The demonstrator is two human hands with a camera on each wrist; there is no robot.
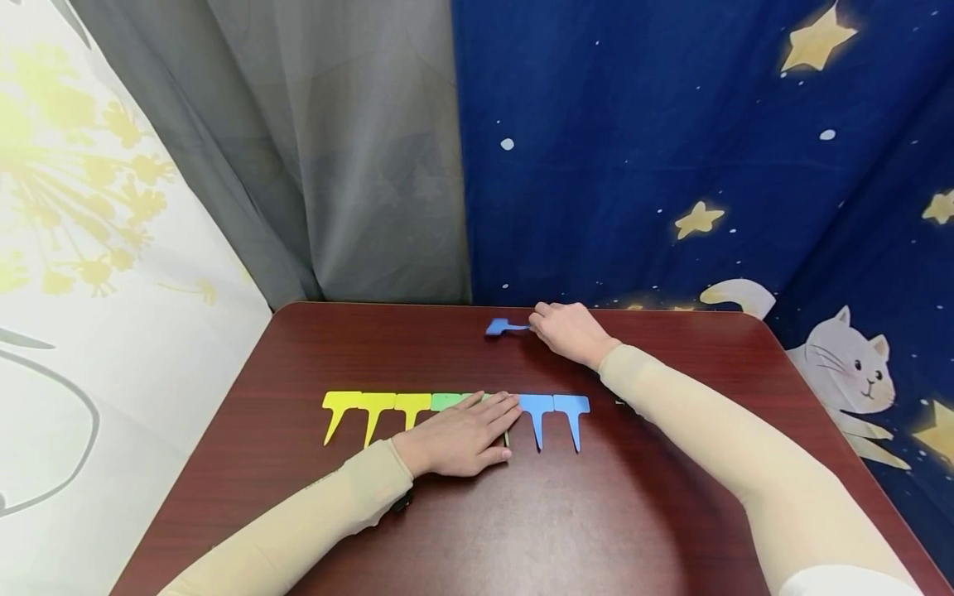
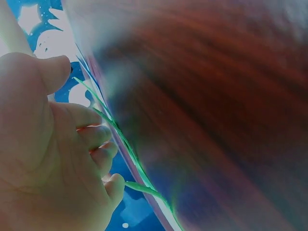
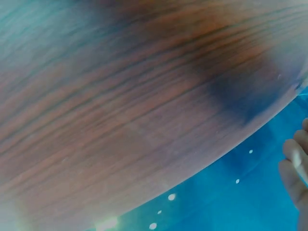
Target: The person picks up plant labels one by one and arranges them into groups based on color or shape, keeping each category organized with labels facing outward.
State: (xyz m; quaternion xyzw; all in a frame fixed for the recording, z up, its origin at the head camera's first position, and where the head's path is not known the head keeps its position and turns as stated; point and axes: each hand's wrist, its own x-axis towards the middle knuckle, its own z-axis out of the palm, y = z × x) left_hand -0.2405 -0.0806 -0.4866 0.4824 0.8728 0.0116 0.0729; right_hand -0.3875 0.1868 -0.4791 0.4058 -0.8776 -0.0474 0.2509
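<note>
T-shaped plastic plant labels lie in a row across the table: yellow labels [image 1: 342, 401] on the left, green labels [image 1: 445, 401] in the middle, two blue labels [image 1: 537, 403] on the right. My left hand [image 1: 462, 434] rests with fingers extended over the green labels and hides most of them. In the left wrist view, thin green stems [image 2: 142, 187] show beside that hand [image 2: 57, 144]. Near the table's far edge my right hand [image 1: 566, 331] pinches another blue plant label [image 1: 497, 327] by its stem, the head pointing left. Only some fingers [image 3: 293, 168] show in the right wrist view.
The dark red-brown wooden table [image 1: 522, 530] has rounded far corners. Behind it hang a grey curtain [image 1: 358, 165] and a blue star-patterned curtain [image 1: 596, 165]. A white patterned cloth [image 1: 89, 331] hangs on the left.
</note>
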